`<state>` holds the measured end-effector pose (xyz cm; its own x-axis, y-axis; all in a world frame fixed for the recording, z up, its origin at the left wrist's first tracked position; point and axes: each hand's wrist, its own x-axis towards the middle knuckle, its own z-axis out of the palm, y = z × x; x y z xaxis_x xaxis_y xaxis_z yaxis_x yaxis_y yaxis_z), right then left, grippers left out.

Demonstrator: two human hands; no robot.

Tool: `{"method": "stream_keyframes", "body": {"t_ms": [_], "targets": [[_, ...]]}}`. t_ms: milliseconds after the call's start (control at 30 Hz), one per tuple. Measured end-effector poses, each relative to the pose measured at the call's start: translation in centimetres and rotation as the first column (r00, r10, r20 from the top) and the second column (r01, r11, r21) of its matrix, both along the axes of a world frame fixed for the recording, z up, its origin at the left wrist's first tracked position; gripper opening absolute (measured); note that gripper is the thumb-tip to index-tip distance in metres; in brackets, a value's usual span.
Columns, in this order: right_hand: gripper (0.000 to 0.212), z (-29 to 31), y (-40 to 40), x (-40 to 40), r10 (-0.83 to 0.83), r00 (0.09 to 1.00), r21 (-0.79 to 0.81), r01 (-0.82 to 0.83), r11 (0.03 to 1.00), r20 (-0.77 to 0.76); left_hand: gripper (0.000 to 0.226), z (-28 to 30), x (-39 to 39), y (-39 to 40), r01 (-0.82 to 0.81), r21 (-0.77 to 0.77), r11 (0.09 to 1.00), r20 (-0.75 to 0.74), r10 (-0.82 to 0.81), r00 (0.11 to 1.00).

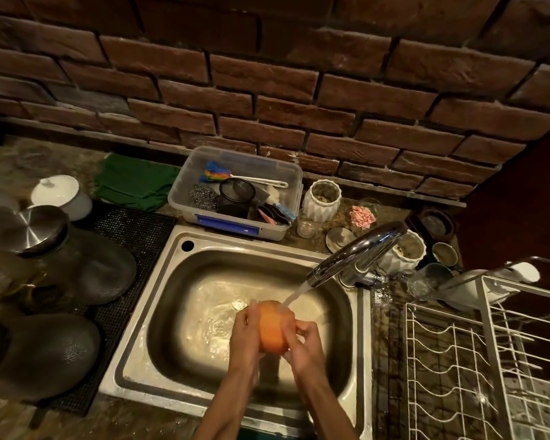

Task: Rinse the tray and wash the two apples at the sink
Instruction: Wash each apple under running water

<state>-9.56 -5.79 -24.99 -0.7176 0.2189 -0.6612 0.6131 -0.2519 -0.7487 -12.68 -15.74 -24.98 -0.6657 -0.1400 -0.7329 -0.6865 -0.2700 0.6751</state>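
A person's two hands hold one orange-red apple over the middle of a steel sink, right under the stream of water from a chrome faucet at the sink's right rim. The left hand cups the apple's left side; the right hand grips its right side, fingers curled. To wash it well, turn the apple slowly so water reaches the whole skin, rubbing with the thumbs and holding firmly, as wet fruit probably slips. No second apple or tray is visible.
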Motion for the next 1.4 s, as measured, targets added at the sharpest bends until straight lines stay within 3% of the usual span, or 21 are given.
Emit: {"method": "stream_keyframes", "body": {"t_ms": [100,167,233,367,500,567,633,800,900,1000,1100,1233,1300,1400], "targets": [[0.052,-0.9,-0.2,2.2,0.138,0.989,0.139,-0.129,0.982,-0.056,0.042,0.4,-0.8,-0.8,0.114,0.035,0.993,0.135,-0.117,0.984],[0.062,-0.9,-0.6,2.5,0.161,0.985,0.146,-0.149,0.978,-0.069,0.032,0.3,-0.8,-1.0,0.170,0.056,0.984,0.150,-0.176,0.973],[0.070,-0.5,-1.0,2.2,0.148,0.986,0.095,-0.141,0.985,-0.074,0.023,0.4,-0.5,-0.8,0.170,0.071,0.983,0.105,-0.177,0.979],[0.044,0.8,-1.7,0.6,-0.037,0.998,-0.100,0.031,0.995,-0.058,0.019,0.9,-0.1,-0.1,0.173,-0.031,0.984,-0.085,-0.175,0.981],[0.044,1.7,-1.3,-0.6,-0.147,0.981,-0.321,0.180,0.930,0.124,0.019,1.3,0.6,-0.1,0.231,-0.162,0.959,-0.240,-0.266,0.934],[0.051,2.0,-1.0,-0.6,-0.101,0.977,-0.321,0.159,0.934,0.189,0.034,0.6,1.1,-0.5,0.230,-0.253,0.940,-0.259,-0.295,0.920],[0.052,2.3,-0.9,-0.3,-0.047,0.973,-0.267,0.108,0.958,0.225,0.031,0.4,1.5,-0.9,0.234,-0.289,0.928,-0.265,-0.313,0.912],[0.052,2.6,-1.3,1.1,-0.002,0.978,-0.078,0.018,0.997,0.208,0.037,0.8,3.0,-1.5,0.312,-0.203,0.928,-0.203,-0.351,0.914],[0.052,3.3,-1.6,2.6,0.064,0.975,-0.144,-0.033,0.989,0.214,0.039,0.6,3.7,-1.8,0.250,-0.019,0.968,-0.153,-0.250,0.956],[0.062,3.5,-1.1,3.7,0.056,0.979,-0.198,-0.017,0.980,0.194,0.024,0.7,3.9,-2.9,0.205,0.056,0.977,-0.107,-0.198,0.974],[0.064,3.6,-0.4,4.5,0.017,0.985,-0.244,0.026,0.969,0.172,0.019,1.5,4.6,-4.3,0.240,0.150,0.959,-0.099,-0.227,0.969],[0.070,4.5,-0.5,5.2,0.034,0.983,-0.153,-0.006,0.988,0.181,0.020,3.4,5.7,-5.2,0.331,0.342,0.879,-0.002,-0.352,0.936],[0.070,5.0,-1.0,5.5,0.021,0.986,-0.145,0.004,0.989,0.166,0.020,4.0,5.6,-4.9,0.300,0.348,0.888,-0.032,-0.309,0.950],[0.063,5.7,-1.2,5.6,-0.024,0.999,-0.141,0.028,0.990,0.028,0.024,5.6,4.8,-4.4,0.278,0.239,0.930,-0.165,-0.243,0.956]]}}
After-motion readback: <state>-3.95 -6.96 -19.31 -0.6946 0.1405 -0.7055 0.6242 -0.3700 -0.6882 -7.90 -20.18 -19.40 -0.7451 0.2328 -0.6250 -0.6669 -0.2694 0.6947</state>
